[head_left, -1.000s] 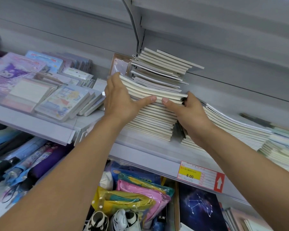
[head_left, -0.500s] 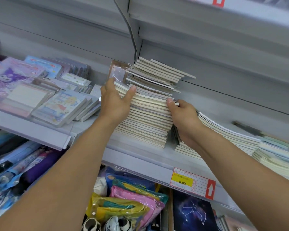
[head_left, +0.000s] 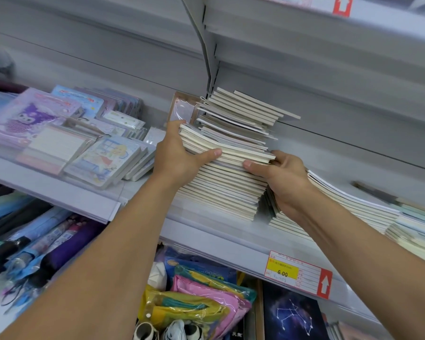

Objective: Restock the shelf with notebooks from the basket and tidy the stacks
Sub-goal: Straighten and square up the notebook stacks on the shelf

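Notebooks (head_left: 221, 190), cream-edged, stacked high on a pale grey metal shelf (head_left: 206, 231), the pile leaning and its upper layers fanned out of line toward the right. Left hand (head_left: 179, 158) grips the stack's left side, fingers curled behind the upper books and thumb laid across the front edges. Right hand (head_left: 280, 180) holds the right side at about the same height, thumb pressed to the front edges, fingers wrapped round the corner. Second, lower stack of notebooks (head_left: 349, 202) sits just beside on the right, partly under the right forearm; further pale stacks (head_left: 417, 229) continue toward the frame's right edge. Price label (head_left: 297, 273), yellow panel reading 6.00 with a red arrow, fixed to the shelf's front rail. Left section of shelving carries cartoon-printed notepads in clear wrap (head_left: 59, 136), lying flat and overlapping. Upper shelf (head_left: 329, 25) overhangs, with grey back panels behind. Below: folded umbrellas (head_left: 39, 244) at left, coloured plastic pouches (head_left: 201, 298) at centre, a dark constellation-cover book (head_left: 292, 317) at right.
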{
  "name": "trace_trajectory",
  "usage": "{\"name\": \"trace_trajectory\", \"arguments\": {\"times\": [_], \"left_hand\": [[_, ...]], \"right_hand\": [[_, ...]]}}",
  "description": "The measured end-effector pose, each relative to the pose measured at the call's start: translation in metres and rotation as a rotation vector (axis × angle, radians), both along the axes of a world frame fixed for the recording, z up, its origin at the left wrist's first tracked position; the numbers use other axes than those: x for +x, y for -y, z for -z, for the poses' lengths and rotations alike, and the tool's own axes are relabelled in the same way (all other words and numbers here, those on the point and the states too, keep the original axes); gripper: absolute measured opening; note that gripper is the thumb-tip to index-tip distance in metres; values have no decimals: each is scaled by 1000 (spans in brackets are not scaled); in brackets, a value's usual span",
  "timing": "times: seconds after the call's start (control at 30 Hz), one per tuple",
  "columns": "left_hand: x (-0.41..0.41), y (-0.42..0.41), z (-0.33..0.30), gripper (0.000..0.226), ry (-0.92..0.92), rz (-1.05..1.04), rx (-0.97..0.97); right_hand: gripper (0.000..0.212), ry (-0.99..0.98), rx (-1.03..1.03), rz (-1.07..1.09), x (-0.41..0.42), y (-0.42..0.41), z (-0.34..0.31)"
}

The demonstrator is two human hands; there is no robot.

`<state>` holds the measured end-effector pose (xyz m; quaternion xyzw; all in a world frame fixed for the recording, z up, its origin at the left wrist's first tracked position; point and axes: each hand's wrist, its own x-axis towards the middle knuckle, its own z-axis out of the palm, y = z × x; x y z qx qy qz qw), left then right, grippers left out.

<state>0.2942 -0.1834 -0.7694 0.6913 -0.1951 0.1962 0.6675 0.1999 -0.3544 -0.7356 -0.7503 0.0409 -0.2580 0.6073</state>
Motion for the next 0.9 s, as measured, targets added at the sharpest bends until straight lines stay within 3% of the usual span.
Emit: {"name": "trace_trajectory", "arguments": {"times": [0.3,0.57,0.7,0.8,0.83,0.9], "left_hand": [[4,-3,4,83,51,-14,-47],[2,-3,7,81,87,4,-51],[0,-3,8,89,103,35,-24],[-2,-3,8,94,97,50,-9],[-2,-4,8,95,90,47,-12],[-1,-4,8,96,72,38,-13]], "right_hand": [[40,112,-7,-5,-3,-12,4],[26,-38,-78,50,-10,-3,-4],[46,-139,-16,92,-6,-6,-12],[87,-111,74,124,-3,-11,-14],[92,-92,90,140,-2,-11,-14],[74,-66,95,160,-3,-13,-11]]}}
